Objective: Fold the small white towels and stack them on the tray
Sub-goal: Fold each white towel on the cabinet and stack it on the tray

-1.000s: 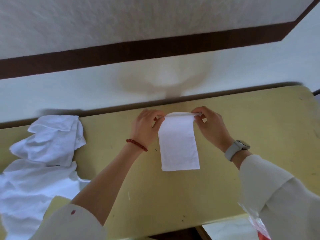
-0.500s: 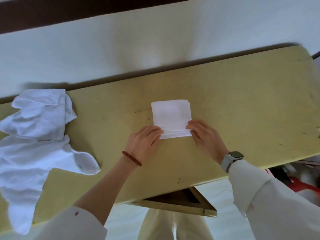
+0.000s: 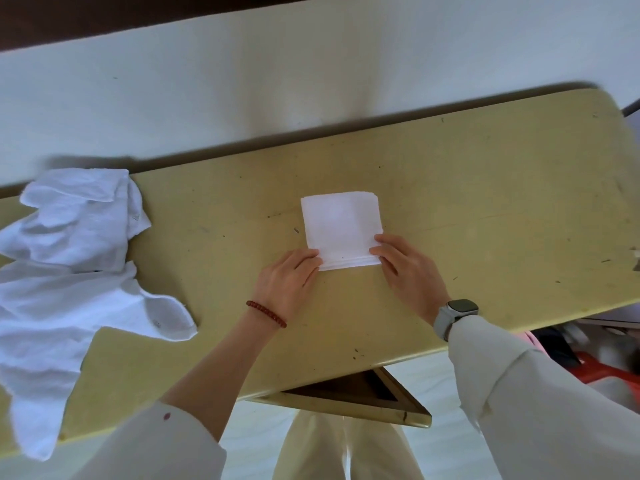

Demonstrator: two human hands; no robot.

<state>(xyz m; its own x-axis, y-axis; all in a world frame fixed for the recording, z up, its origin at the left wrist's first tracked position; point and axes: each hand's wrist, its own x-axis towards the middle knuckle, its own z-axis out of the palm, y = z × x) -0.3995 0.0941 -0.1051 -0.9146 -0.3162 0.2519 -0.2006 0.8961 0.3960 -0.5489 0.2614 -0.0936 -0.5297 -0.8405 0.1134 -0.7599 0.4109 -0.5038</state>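
Bright, even daylight throughout, soft and diffuse, with no hard glare anywhere. Faint broad shadow on the pale wall (image 3: 277,81) above the surface (image 3: 485,202), and a dark thin shadow line along its far edge. Whites of the folded towel (image 3: 341,230) nearly blown out, weave barely readable. Strong wide-angle bending at the edges, straight lines curving. Slight smear at the right margin and lower corners; centre reasonably sharp, though softened by compression.

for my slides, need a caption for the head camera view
Both hands press the folded towel flat on the table.
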